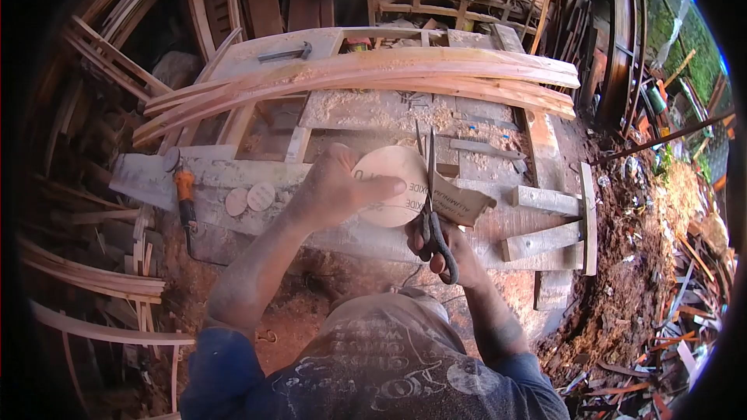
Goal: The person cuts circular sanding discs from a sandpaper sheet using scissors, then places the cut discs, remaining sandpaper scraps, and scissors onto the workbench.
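Observation:
My left hand (331,190) grips a piece of sandpaper (391,165) between thumb and fingers. Its pale backing faces up, printed with "ALUMINUM OXIDE", and its left side is cut to a rounded outline. My right hand (463,258) has its fingers in the dark handles of a pair of scissors (430,187). The scissor blades point away from me, slightly parted, at the right part of the sandpaper. Right of the blades, a curled brownish flap (464,204) of the sheet sticks out. Two small round discs (261,196) lie on the bench beyond my left forearm.
An orange power tool (184,187) with a cord lies at the bench's left. Long curved wooden pieces (350,78) span the sawdust-strewn workbench (334,120). Behind them rests a clamp-like metal tool (285,53). Wood strips (101,284) crowd the left; scraps (685,303) cover the right-hand ground.

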`<state>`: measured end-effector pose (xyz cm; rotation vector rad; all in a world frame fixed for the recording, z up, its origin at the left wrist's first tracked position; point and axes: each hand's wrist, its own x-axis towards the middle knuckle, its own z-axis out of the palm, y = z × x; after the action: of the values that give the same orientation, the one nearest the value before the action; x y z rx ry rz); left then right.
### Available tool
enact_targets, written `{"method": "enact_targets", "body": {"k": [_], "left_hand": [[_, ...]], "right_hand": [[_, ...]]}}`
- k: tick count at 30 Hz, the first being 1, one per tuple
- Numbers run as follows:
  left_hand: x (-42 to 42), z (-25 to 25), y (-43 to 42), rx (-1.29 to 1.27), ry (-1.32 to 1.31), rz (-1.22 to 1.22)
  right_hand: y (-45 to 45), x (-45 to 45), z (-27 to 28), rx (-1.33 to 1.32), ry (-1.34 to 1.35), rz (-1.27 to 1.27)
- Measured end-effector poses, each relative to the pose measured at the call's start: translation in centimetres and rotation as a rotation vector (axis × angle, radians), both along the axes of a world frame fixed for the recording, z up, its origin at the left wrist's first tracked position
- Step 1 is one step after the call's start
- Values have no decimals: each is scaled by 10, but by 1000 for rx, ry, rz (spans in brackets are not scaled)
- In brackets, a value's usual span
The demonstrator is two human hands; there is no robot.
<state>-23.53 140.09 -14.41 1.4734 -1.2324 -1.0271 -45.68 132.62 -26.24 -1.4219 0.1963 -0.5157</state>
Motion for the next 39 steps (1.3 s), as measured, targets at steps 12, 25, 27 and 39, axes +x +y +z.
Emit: {"method": "enact_targets", "body": {"k": [12, 25, 27, 39], "left_hand": [[8, 3, -7, 21, -87, -92], [9, 15, -13, 32, -72, -164], [9, 21, -14, 89, -104, -178], [-5, -42, -8, -142, 620, 131]], "right_hand": [[-2, -4, 1, 6, -66, -16], [-14, -8, -12, -157, -47, 54], [-15, -9, -12, -153, -47, 72], [-9, -5, -14, 70, -15, 13]]}}
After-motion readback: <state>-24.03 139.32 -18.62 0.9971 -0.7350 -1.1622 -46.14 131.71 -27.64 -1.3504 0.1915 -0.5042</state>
